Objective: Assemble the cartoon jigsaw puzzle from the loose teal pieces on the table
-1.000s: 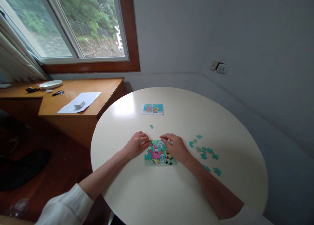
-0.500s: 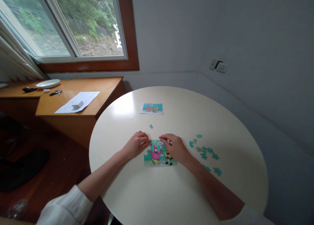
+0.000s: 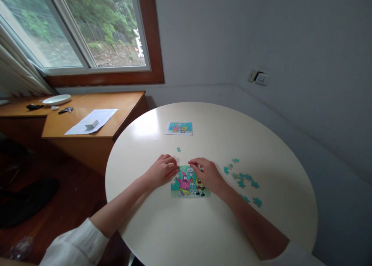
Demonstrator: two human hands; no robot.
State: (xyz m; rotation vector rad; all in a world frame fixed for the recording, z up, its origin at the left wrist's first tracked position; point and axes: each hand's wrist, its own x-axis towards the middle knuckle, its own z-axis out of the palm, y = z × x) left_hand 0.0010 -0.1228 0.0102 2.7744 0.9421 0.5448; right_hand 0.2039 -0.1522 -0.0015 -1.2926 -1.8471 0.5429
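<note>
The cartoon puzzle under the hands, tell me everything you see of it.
The cartoon puzzle lies flat on the round cream table, a small rectangle of interlocked cardboard-looking pieces with a jagged left edge. It shows pink, pale and yellow figures on teal. The left hand touches its upper left corner; the right hand covers its upper right.

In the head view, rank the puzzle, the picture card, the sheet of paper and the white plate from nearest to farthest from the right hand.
1. Puzzle: under the right hand, touching it.
2. Picture card: farther back on the round table.
3. Sheet of paper: on the wooden desk, left.
4. White plate: far left, beyond the paper.
</note>
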